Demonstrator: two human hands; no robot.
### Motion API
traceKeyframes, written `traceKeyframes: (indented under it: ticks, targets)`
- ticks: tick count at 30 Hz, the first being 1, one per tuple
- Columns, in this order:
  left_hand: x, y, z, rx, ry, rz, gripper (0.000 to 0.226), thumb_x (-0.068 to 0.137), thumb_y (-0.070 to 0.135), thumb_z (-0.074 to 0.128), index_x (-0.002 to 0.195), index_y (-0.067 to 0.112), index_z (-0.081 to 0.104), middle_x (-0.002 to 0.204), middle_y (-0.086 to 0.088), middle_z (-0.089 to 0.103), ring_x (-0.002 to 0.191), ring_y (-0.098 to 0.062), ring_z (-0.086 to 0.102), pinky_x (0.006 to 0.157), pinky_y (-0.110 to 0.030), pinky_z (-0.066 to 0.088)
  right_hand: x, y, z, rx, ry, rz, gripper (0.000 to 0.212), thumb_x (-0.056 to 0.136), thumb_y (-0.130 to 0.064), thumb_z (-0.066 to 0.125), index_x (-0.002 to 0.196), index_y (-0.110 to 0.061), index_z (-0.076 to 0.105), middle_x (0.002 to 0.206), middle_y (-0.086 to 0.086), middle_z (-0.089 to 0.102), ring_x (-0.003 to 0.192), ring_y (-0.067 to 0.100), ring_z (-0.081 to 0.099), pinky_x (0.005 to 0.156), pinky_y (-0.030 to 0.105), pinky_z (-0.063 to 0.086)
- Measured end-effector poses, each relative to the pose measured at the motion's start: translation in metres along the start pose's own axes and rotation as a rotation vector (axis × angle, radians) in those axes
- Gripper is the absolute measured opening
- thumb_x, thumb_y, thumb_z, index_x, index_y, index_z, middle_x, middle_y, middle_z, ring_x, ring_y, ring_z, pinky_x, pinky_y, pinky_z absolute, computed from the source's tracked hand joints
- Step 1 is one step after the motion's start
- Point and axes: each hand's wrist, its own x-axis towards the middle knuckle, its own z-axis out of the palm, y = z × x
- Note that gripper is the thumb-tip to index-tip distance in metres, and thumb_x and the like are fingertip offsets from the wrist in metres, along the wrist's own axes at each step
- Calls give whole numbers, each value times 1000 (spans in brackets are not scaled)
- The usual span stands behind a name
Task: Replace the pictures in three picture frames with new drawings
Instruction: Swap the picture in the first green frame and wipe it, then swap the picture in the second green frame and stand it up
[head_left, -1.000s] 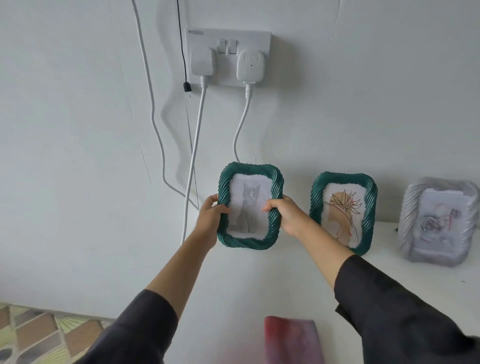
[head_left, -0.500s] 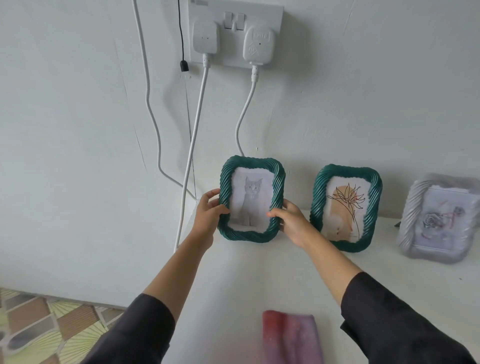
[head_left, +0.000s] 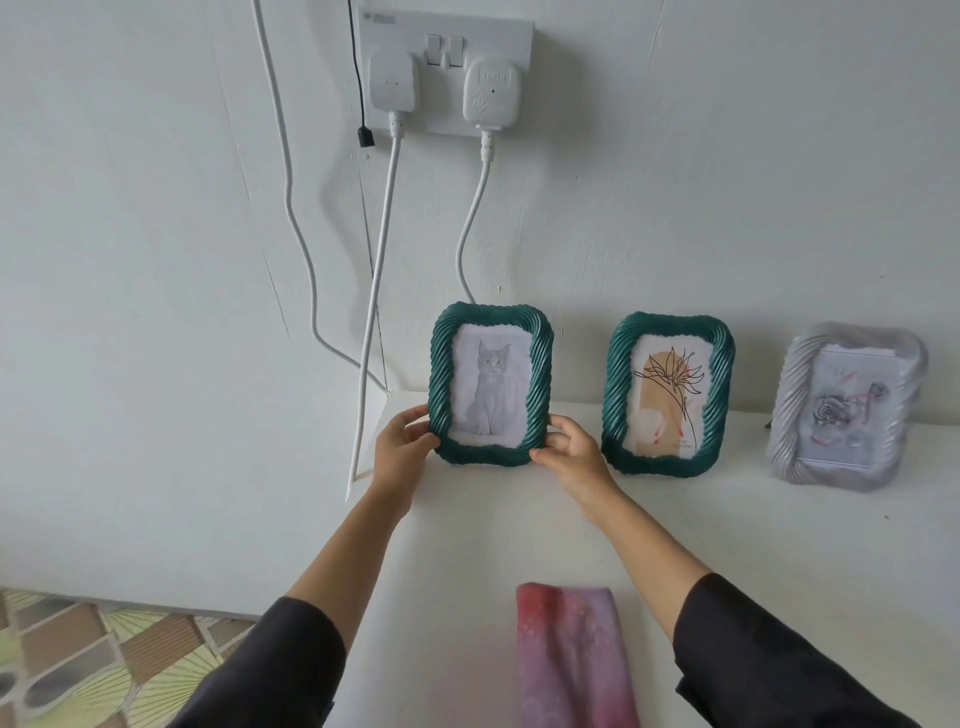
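Note:
A green rope-edged frame with a grey cat drawing (head_left: 491, 384) stands upright at the back left of the white table (head_left: 519, 530), by the wall. My left hand (head_left: 400, 447) grips its lower left corner and my right hand (head_left: 571, 454) grips its lower right corner. To its right stands a second green frame with a line-drawn flower (head_left: 667, 392). Further right a pale lilac frame with a rose drawing (head_left: 847, 408) leans against the wall.
A double wall socket (head_left: 444, 36) with two white plugs sits above the frames; white cables (head_left: 374, 291) hang down past the table's left edge. A pink-purple cloth or pouch (head_left: 571, 654) lies at the front. Patterned floor (head_left: 78, 660) shows at lower left.
Both hands lowered the cat frame from mid-air to the table by the wall and slid down to grip its bottom corners.

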Motion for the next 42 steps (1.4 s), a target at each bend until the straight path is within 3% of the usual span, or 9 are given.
traceKeyframes:
  ticks: [9,15,19,22,24,27,30,35,42]
  targets:
    - [-1,0,0,4,24,-7,42,83,-12,47,120,6,55,85,0,66,62,0,61,63,-14,43,-3,-2,1,-42,13,18,43,84,8,54,125,-5,48,83,-2,62,74,6,57,63,3,46]
    - [1,0,-1,-28,28,-35,40,83,-9,52,121,3,55,102,-10,65,85,-17,58,75,-21,44,-6,-4,2,-57,20,35,45,84,6,55,128,-3,47,94,4,62,77,5,57,62,2,45]
    - [-12,-3,8,29,397,85,27,84,0,53,109,7,61,105,-5,62,97,-22,58,84,-27,41,-13,-7,0,7,82,114,51,83,-5,63,130,-8,44,107,4,58,95,13,55,78,18,41]
    - [-27,7,27,84,587,392,25,79,-6,51,100,4,60,96,0,56,89,-21,53,83,-24,45,-23,-7,-11,-59,49,172,56,81,-10,66,131,-9,41,111,5,58,100,16,53,84,24,37]
    - [-33,13,45,190,526,605,28,76,-11,52,101,1,58,97,-1,51,87,-19,50,77,-9,41,-32,-11,-26,-142,3,208,56,80,-10,67,130,-11,42,116,9,58,100,18,54,84,25,39]
    - [-41,25,79,325,325,819,31,77,-11,53,106,-1,56,103,-10,51,87,-14,48,75,-9,44,-43,-22,-57,-248,6,109,47,81,-6,65,125,-10,49,110,11,63,91,18,58,73,21,45]
    - [-49,33,113,431,83,936,39,77,-11,49,115,-2,52,107,-16,51,86,-9,45,74,-8,44,-47,-33,-94,-374,222,-110,40,80,-3,65,119,-11,56,105,10,61,85,15,55,64,17,44]
    - [-47,30,155,517,-193,713,69,80,-8,52,140,15,29,131,-12,36,110,-15,40,100,-33,44,-34,-30,-151,-514,535,-294,56,82,-10,63,133,-21,44,120,15,49,102,25,52,82,27,40]
    - [-30,16,179,519,-256,445,89,81,-19,44,147,32,12,154,-4,17,135,-29,32,92,-31,49,-13,-18,-194,-474,194,-277,87,84,3,58,147,-31,9,156,1,15,140,19,25,104,31,36]
